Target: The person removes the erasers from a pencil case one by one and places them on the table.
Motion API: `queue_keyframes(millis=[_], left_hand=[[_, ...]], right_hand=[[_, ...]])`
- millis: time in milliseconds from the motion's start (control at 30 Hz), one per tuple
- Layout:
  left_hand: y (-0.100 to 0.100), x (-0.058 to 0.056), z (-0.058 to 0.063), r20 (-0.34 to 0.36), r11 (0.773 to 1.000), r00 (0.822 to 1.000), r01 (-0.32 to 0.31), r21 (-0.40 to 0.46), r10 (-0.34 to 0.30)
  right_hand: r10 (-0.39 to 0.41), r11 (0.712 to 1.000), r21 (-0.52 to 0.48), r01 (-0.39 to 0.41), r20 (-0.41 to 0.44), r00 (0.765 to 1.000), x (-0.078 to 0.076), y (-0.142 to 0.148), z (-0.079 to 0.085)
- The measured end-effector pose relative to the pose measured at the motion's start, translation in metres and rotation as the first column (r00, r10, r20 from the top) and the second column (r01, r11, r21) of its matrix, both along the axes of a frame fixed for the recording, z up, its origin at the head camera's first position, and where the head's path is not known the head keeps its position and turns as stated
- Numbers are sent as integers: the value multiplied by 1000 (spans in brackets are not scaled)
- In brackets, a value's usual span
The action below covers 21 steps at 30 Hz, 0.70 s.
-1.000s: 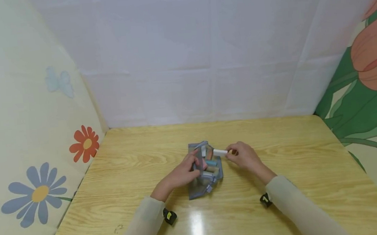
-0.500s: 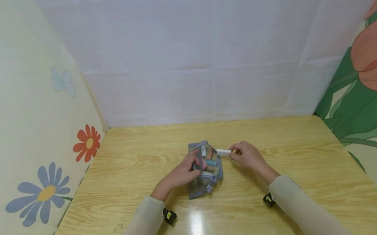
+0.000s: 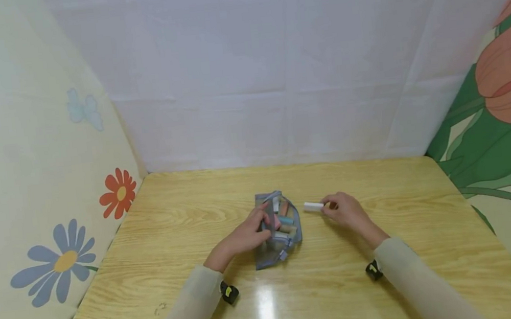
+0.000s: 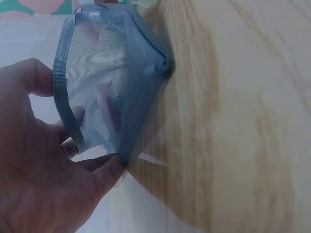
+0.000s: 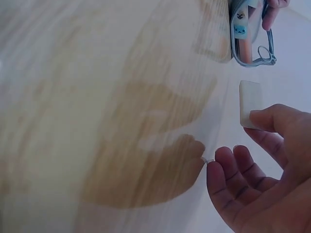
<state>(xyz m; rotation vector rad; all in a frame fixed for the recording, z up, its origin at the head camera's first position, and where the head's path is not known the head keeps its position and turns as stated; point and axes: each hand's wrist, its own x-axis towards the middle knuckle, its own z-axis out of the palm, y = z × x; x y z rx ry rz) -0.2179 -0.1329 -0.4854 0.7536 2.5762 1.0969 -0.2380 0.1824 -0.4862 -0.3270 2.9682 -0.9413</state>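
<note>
A blue-grey mesh zip pouch lies on the table with its mouth spread toward the right. My left hand holds the pouch's rim; in the left wrist view the fingers reach round the mesh edge. Several small coloured pieces sit inside, among them a teal one and a brown one. To the right of the pouch, my right hand pinches one end of a white eraser between thumb and forefinger. In the right wrist view the eraser is apart from the pouch, and the other fingers are loosely curled.
The wood-grain table meets a white cloth backdrop at the back. Flower-printed cloths hang at the left and right. A black wrist device sits by each sleeve cuff.
My right hand has moved to the right with the white eraser, from the pouch's mouth to a short distance beside it. The left hand and the pouch have stayed in place.
</note>
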Motion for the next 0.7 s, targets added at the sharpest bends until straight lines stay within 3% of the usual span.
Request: queue_keyframes(millis=[700], left_hand=[[0,0,1,5,1000,1000,1,-3,-1]], right_hand=[[12,1000,8,-12,2,1000,-4,32,2]])
